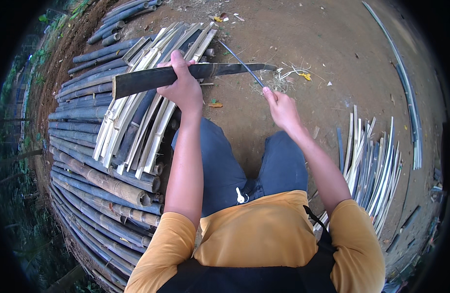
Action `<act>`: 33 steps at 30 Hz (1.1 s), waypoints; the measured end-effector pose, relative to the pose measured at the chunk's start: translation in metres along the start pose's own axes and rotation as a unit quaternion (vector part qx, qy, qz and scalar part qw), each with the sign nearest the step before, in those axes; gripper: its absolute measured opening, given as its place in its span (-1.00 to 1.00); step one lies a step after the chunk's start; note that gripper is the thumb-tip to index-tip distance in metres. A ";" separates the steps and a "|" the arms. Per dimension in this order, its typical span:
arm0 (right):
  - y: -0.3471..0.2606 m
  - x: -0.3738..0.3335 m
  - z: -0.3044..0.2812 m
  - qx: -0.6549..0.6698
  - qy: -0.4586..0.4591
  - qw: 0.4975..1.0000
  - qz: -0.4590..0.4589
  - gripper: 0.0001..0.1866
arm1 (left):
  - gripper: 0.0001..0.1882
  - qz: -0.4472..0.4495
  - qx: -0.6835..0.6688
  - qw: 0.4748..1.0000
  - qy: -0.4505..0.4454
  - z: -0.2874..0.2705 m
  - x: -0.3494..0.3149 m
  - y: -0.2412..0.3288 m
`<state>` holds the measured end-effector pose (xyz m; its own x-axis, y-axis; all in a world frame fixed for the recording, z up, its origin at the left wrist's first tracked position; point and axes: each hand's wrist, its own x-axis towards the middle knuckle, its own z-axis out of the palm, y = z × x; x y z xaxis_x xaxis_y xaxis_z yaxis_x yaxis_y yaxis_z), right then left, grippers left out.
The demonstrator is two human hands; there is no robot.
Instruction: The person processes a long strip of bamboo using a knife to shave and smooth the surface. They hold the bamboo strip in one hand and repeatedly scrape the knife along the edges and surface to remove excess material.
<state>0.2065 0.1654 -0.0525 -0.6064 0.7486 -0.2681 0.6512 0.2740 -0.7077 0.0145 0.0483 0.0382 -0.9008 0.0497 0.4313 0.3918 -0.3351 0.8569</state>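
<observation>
My left hand [185, 93] is closed around a wide, dark-skinned split bamboo piece [144, 81], with the thumb on top. The piece lies almost level, its broad cut end to the left and its narrow end to the right. In my right hand [283, 110] is a long, thin, dark blade, seemingly a knife [240, 61] seen edge-on, slanting up to the left. It crosses the bamboo near the narrow end; whether it touches cannot be made out. The knife's grip is hidden in my fingers.
Pale split bamboo strips [116, 124] lie across a large stack of dark bamboo poles [83, 113] at left. Thin strips [376, 168] are heaped at right, with long slats [405, 83] beyond. Shavings [283, 78] litter the dirt ground [327, 39] ahead.
</observation>
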 end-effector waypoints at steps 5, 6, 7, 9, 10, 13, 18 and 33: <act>0.058 0.039 0.001 0.002 0.026 0.997 0.077 -0.33 | -0.73 -0.016 0.002 1.000 -0.003 0.005 0.003 -0.004; 0.056 0.039 -0.003 0.008 0.018 0.997 0.079 -0.33 | -0.72 -0.016 0.012 1.000 -0.004 0.001 0.008 -0.007; 0.046 0.027 -0.002 0.013 0.017 0.999 0.048 -0.33 | -0.71 -0.003 0.004 1.000 -0.016 0.000 0.010 -0.007; 0.023 -0.003 0.006 0.019 0.007 1.000 -0.005 -0.34 | -0.68 0.013 -0.008 0.999 -0.039 -0.001 0.010 -0.003; 0.032 -0.002 0.021 0.033 0.054 0.998 -0.022 -0.35 | -0.65 0.015 -0.007 0.999 -0.033 0.000 0.011 -0.006; 0.076 0.046 0.025 -0.010 0.087 0.991 0.099 -0.38 | -0.64 0.001 0.001 1.000 -0.028 -0.004 0.011 -0.012; 0.029 0.005 0.028 0.073 0.041 0.996 0.015 -0.36 | -0.62 0.027 0.020 0.999 -0.032 -0.013 0.017 -0.016; 0.036 0.056 0.033 0.017 0.021 0.999 0.018 -0.36 | -0.62 -0.006 0.029 1.000 -0.002 -0.015 0.035 -0.024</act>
<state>0.1814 0.1974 -0.1146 -0.5624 0.7828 -0.2663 0.6558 0.2261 -0.7203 -0.0288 0.0439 0.0282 -0.9047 0.0580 0.4221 0.3913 -0.2792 0.8769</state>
